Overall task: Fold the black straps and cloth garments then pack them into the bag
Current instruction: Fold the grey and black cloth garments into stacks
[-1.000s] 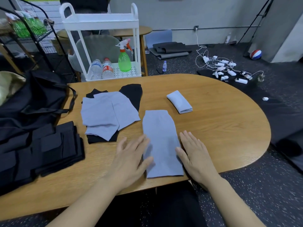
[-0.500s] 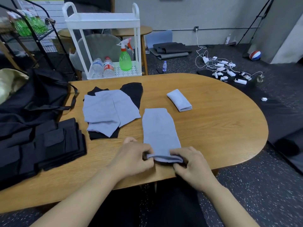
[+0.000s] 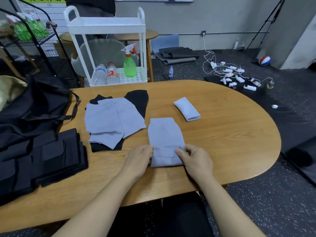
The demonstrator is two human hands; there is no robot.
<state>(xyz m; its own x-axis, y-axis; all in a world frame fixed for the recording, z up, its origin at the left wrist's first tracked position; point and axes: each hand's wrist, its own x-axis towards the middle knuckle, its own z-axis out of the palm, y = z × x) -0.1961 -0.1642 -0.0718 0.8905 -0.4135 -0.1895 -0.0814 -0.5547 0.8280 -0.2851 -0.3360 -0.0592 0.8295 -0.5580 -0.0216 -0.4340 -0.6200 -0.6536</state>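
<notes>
Near the table's (image 3: 230, 134) front edge, your left hand (image 3: 139, 159) and right hand (image 3: 196, 159) pinched the grey cloth's (image 3: 165, 134) turned-up end, mid-fold; next, probably, another roll toward the far edge.

left hand (image 3: 139, 158) and right hand (image 3: 196, 159) side by side, fingers curled

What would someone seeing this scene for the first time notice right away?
Most likely the two hands at the near table edge: the left hand and right hand pinch the near end of a grey cloth, turned up over itself. Next, the loose pile of grey and black garments to its left, and the stacked black straps at the far left, beside the black bag.
</notes>
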